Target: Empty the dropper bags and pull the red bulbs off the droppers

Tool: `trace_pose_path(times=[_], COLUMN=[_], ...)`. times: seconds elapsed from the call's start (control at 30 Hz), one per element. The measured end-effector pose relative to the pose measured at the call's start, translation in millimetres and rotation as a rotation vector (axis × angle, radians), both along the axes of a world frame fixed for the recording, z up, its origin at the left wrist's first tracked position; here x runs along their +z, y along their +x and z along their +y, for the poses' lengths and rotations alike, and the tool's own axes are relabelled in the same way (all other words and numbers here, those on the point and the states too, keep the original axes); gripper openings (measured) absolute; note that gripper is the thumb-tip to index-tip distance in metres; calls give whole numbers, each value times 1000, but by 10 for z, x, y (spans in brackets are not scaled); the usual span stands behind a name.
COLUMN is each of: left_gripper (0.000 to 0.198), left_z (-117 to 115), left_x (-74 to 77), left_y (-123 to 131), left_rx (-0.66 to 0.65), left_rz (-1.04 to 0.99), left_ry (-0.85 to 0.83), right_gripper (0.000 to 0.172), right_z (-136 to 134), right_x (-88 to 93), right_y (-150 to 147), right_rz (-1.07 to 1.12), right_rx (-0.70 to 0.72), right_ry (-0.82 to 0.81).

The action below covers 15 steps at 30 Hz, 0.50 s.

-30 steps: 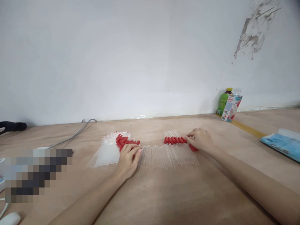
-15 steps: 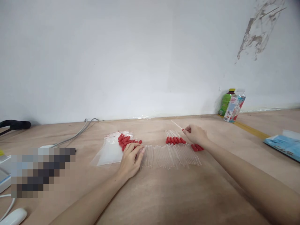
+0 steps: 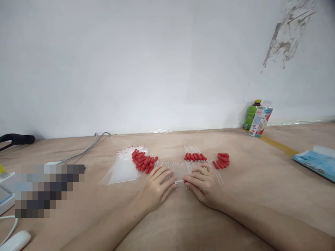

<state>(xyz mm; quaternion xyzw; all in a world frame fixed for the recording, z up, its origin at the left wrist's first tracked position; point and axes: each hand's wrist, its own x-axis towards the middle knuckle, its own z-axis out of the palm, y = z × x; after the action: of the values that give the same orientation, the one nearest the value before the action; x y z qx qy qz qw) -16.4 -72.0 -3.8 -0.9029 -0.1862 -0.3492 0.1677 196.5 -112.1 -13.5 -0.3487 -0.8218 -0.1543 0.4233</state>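
Just in front of me, a thin clear glass tube (image 3: 179,181) lies crosswise between my hands, above the near ends of a row of loose glass tubes (image 3: 180,169). My left hand (image 3: 160,184) is closed, with thumb and fingertips pinching the tube's left end. At its other end, a red rubber bulb (image 3: 185,181) sits in the closed fingers of my right hand (image 3: 205,183), mostly covered by them. Whether the tube is inside the bulb is hidden. Behind the row lie several glass droppers with red bulbs (image 3: 195,156), their tubes pointing to the wall.
Loose red bulbs (image 3: 142,161) lie on clear zip bags (image 3: 124,169) at left, more red bulbs (image 3: 222,161) at right. Two bottles (image 3: 258,118) stand by the wall. A blue packet (image 3: 316,162) lies far right, a cable (image 3: 86,150) and white mouse (image 3: 18,240) on the left.
My right hand has come from the back right toward me and left, holding a red bulb. My left hand has shifted right and nearer, so both hands now meet at one tube.
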Motion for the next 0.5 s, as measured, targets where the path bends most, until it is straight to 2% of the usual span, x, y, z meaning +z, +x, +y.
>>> trace_pose_path(times=[0.23,0.5], left_gripper=[10,13], left_z=[-23,-67], left_x=[-46,-10], left_y=[90,79], left_rx=[-64,-101], left_rz=[-26,35], left_ry=[13,46], right_gripper=[14,11], right_z=[1,6], right_x=[-13,-33], right_y=[-42,-41], right_rz=[-47,-121], right_rx=[-7,24], right_ry=[18,111])
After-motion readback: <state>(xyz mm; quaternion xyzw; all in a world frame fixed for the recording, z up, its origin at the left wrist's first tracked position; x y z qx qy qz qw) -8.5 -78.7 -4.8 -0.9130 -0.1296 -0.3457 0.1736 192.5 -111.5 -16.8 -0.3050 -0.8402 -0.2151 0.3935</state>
